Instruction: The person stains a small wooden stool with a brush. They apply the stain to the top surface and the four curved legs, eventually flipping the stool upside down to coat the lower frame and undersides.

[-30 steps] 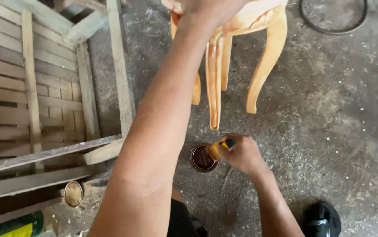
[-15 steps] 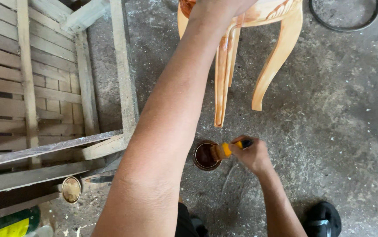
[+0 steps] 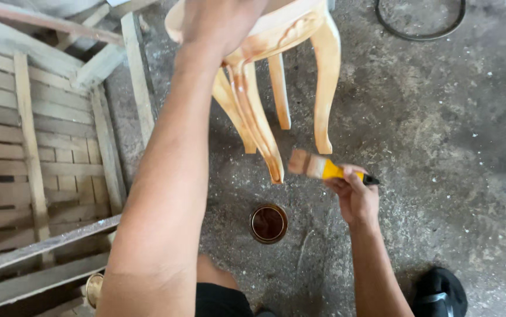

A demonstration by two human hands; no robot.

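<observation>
A small pale wooden stool (image 3: 300,35) with curved legs stands on the concrete floor at the top centre. My left hand (image 3: 221,20) rests on its top and grips it. One front leg (image 3: 256,126) shows wet brown streaks. My right hand (image 3: 353,194) holds a paintbrush (image 3: 317,167) with a yellow handle, its bristles pointing left, close to the foot of that streaked leg. Below the brush sits a small open tin (image 3: 269,223) of dark brown liquid on the floor.
Slatted wooden frames (image 3: 36,147) lie along the left side. A round lid (image 3: 93,289) lies near the bottom left. A black ring (image 3: 420,20) lies on the floor at the top right. A black shoe (image 3: 438,293) shows at the bottom right.
My right hand has lifted the brush out of the tin and up toward the stool leg. The view has tilted so the stool sits lower in the picture.
</observation>
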